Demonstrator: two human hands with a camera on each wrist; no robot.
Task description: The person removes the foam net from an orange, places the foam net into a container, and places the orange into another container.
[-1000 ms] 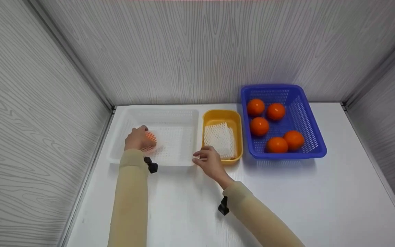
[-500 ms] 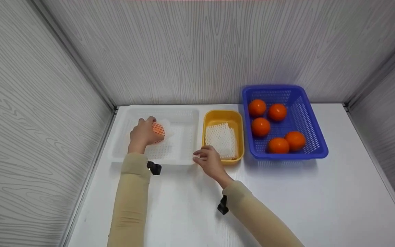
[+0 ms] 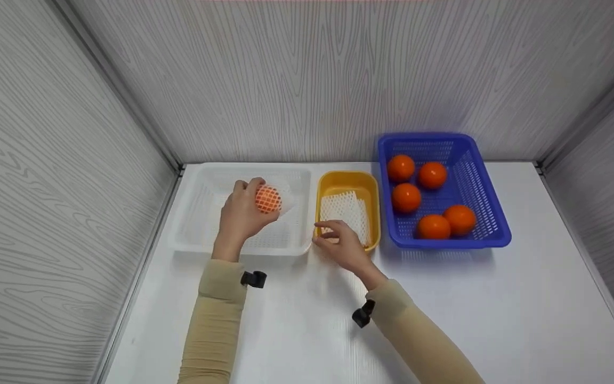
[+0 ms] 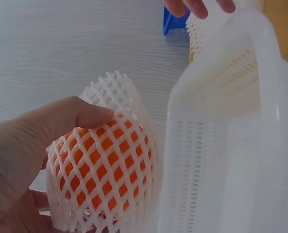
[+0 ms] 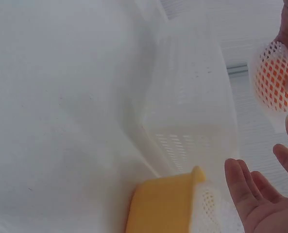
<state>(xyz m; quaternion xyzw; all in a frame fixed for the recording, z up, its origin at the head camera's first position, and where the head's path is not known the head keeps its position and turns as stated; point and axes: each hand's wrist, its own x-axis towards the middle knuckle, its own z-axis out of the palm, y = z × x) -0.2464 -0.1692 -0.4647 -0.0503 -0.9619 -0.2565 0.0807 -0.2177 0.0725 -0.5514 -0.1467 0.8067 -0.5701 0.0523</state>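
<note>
My left hand (image 3: 243, 213) grips an orange (image 4: 105, 165) wrapped in a white foam net sleeve (image 4: 112, 92), thumb on one side and fingers round the other. In the head view it is over the white plastic basket (image 3: 195, 242). My right hand (image 3: 343, 245) holds nothing, its fingers relaxed and spread a little, over the near left corner of the yellow container (image 3: 375, 213). Flat white foam net sleeves (image 3: 344, 213) lie in that container, partly hidden by the right hand. In the right wrist view, the fingers (image 5: 238, 182) are apart from the netted orange (image 5: 277, 82).
A blue basket (image 3: 448, 242) with several bare oranges (image 3: 406, 198) stands to the right of the yellow container. All three containers stand in a row on the white table (image 3: 296, 330) near the back wall (image 3: 285, 80). Side walls rise left and right.
My left hand has raised the netted orange from the white basket and carried it right. My right hand has shifted slightly right, from the white basket's corner to the yellow container.
</note>
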